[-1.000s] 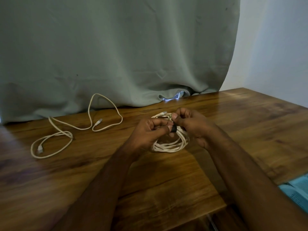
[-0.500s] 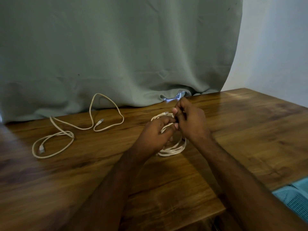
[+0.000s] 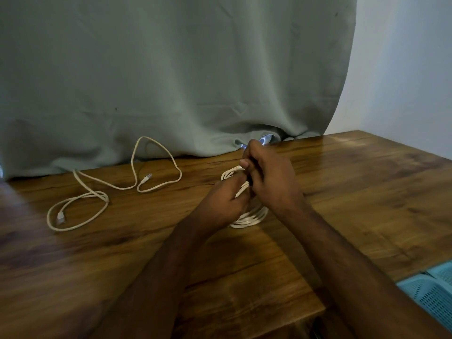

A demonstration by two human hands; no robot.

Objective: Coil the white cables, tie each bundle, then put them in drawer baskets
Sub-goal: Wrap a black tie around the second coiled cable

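Worktop (image 3: 342, 192) carries loose cable (image 3: 102, 199) at left of frame, springy and light. Coiled cable (image 3: 252, 216) at centre, soft, would unwind; hold across all loops. Left hand (image 3: 220, 204) and right hand (image 3: 271, 177): fingers clamped on it.

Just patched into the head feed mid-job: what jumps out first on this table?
Centre of the table, the left hand and right hand grip a coiled white cable together, fingers closed around its strands. Off to the left, a second white cable lies loose and uncoiled on the wooden table, near the grey-green curtain. A light blue basket peeks in at the lower right edge.
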